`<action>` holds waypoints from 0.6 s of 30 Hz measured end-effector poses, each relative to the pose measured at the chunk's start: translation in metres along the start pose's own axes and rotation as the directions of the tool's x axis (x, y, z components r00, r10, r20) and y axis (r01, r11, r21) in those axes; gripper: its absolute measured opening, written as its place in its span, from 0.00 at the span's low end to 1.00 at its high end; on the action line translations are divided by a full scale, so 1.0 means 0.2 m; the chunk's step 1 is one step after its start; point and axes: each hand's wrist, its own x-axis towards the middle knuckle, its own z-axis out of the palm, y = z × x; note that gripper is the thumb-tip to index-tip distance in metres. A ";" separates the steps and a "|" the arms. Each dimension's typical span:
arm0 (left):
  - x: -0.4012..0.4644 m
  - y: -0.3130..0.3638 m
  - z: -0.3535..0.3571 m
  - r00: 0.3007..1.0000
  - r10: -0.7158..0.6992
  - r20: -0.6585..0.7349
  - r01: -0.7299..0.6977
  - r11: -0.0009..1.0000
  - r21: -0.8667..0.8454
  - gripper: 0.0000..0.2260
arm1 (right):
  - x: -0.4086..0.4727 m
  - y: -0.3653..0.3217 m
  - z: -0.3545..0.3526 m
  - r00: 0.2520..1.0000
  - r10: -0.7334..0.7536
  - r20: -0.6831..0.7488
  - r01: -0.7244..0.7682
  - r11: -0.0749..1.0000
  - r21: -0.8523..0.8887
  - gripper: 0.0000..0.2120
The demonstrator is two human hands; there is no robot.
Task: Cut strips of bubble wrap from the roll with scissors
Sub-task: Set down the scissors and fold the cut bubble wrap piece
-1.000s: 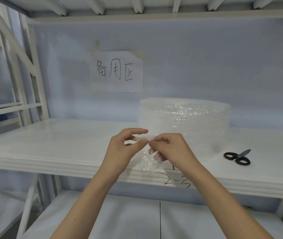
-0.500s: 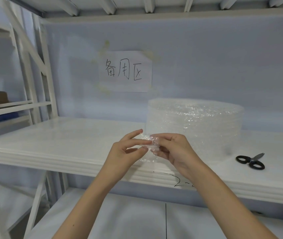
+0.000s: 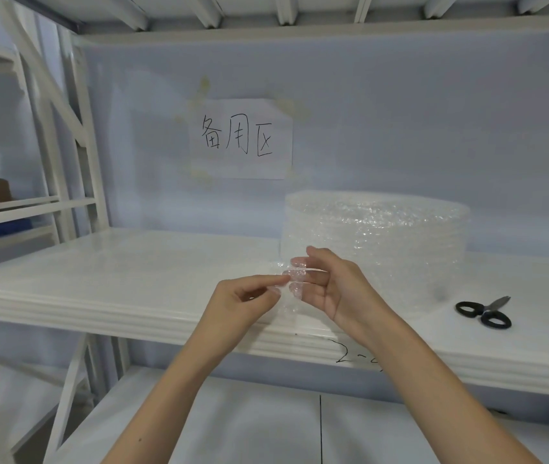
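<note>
Both hands on loose end of bubble wrap, scissors idle.

Left hand (image 3: 243, 299) pinching the wrap's free edge (image 3: 295, 289) between thumb and forefinger; right hand (image 3: 330, 283) supporting same edge, fingers (image 3: 300, 262) loosely spread behind it, thumb on top. Roll (image 3: 377, 242) upright on white shelf (image 3: 132, 272), at 1 o'clock from hands. Black-handled scissors (image 3: 482, 313) flat on shelf, blades together, at 3 o'clock, well apart from hands. Paper sign (image 3: 241, 139) on wall at 12 o'clock.

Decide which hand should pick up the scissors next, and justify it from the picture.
Probably the right hand: the scissors lie on the shelf to its right, nearer than to the left hand, which pinches the bubble wrap's loose end.
</note>
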 end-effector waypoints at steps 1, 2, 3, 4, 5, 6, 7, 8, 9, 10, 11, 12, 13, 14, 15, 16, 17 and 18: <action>0.00 -0.01 0.00 1.000 -0.007 0.006 0.007 1.000 0.013 0.13 | 0.00 0.00 0.00 1.000 -0.010 -0.003 0.010 0.999 -0.035 0.11; 0.01 -0.01 0.00 1.000 -0.015 0.012 0.014 0.999 0.029 0.13 | 0.01 0.01 0.00 1.000 -0.028 -0.006 0.028 0.996 -0.080 0.10; 0.01 -0.01 -0.01 1.000 -0.020 0.015 0.019 0.998 0.053 0.14 | 0.02 0.02 0.01 0.999 -0.048 -0.009 0.046 0.991 -0.122 0.08; 0.01 -0.01 -0.01 1.000 -0.026 0.016 0.024 0.997 0.073 0.15 | 0.03 0.02 0.01 0.998 -0.065 -0.016 0.062 0.986 -0.153 0.06; 0.00 -0.01 -0.02 0.999 -0.035 0.018 0.033 0.996 0.077 0.16 | 0.04 0.03 0.02 0.997 -0.079 -0.024 0.074 0.982 -0.174 0.04; 0.00 0.00 -0.03 0.999 -0.048 0.022 0.046 0.997 0.056 0.15 | 0.05 0.03 0.02 0.996 -0.089 -0.030 0.082 0.978 -0.191 0.04; 0.00 0.00 -0.04 0.998 -0.056 0.025 0.056 0.998 0.019 0.15 | 0.07 0.04 0.03 0.995 -0.093 -0.033 0.084 0.975 -0.208 0.03; 0.00 0.01 -0.05 0.998 -0.060 0.023 0.060 0.998 -0.016 0.14 | 0.08 0.05 0.04 0.995 -0.093 -0.036 0.083 0.972 -0.222 0.04; 0.00 0.01 -0.06 0.998 -0.059 0.012 0.060 0.998 -0.029 0.12 | 0.10 0.06 0.05 0.995 -0.088 -0.039 0.077 0.970 -0.231 0.04; 0.00 0.01 -0.07 0.998 -0.058 -0.007 0.058 0.998 -0.018 0.10 | 0.11 0.06 0.05 0.996 -0.081 -0.042 0.069 0.969 -0.237 0.04; 0.01 0.01 -0.08 0.998 -0.053 -0.027 0.054 0.998 0.011 0.09 | 0.13 0.08 0.06 0.996 -0.074 -0.043 0.061 0.968 -0.243 0.04; 0.01 0.00 -0.10 0.998 -0.047 -0.043 0.049 0.998 0.041 0.08 | 0.14 0.09 0.07 0.997 -0.068 -0.043 0.055 0.966 -0.254 0.05; 0.02 -0.01 -0.11 0.998 -0.041 -0.057 0.045 0.997 0.066 0.09 | 0.16 0.10 0.08 0.997 -0.066 -0.043 0.052 0.961 -0.271 0.06; 0.02 -0.02 -0.13 0.997 -0.040 -0.073 0.046 0.995 0.087 0.09 | 0.17 0.11 0.09 0.997 -0.068 -0.043 0.052 0.954 -0.294 0.06; 0.03 -0.04 -0.15 0.994 -0.044 -0.095 0.054 0.993 0.106 0.09 | 0.19 0.12 0.10 0.996 -0.072 -0.045 0.054 0.948 -0.315 0.07; 0.04 -0.05 -0.18 0.991 -0.051 -0.124 0.067 0.990 0.126 0.10 | 0.21 0.13 0.12 0.996 -0.076 -0.046 0.056 0.941 -0.333 0.07; 0.05 -0.06 -0.20 0.986 -0.056 -0.158 0.080 0.985 0.150 0.10 | 0.23 0.14 0.13 0.996 -0.079 -0.045 0.059 0.937 -0.345 0.08; 0.06 -0.07 -0.22 0.980 -0.055 -0.193 0.090 0.979 0.181 0.10 | 0.25 0.14 0.15 0.996 -0.082 -0.043 0.062 0.932 -0.357 0.08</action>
